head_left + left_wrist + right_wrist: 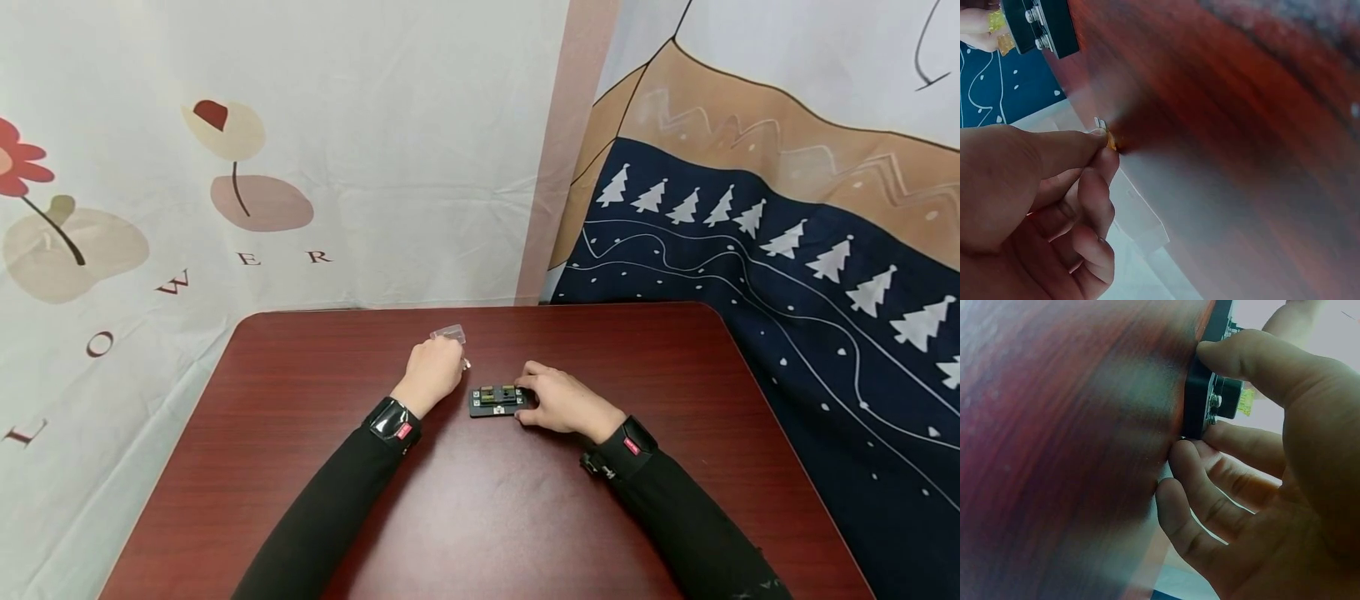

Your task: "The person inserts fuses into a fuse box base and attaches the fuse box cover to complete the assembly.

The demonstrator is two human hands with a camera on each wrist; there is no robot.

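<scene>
From my remote seat, the printed cloth (420,167) fills the back of the head view, with the red-brown table (487,517) spread before it. Two dark sleeves reach in over it; the right hand (566,402) has thumb and fingers narrowed on the right end of a black block (498,401), thumb on the near side, fingers on the far. The left hand (433,368) stands just beyond and left of that block, thumb and fingertip pinched tight. Past its knuckles lies a clear plastic case (450,332); whether they touch I can't tell. The relation I'd judge by is this: the block lies flat, long axis running left to right, its free left end toward the left hand, so that hand is nearer the open end while the right holds the other. Smallest is the amber piece (1110,140) in the left pinch, metal prongs (1100,123) showing past the thumb, apart from the block.
</scene>
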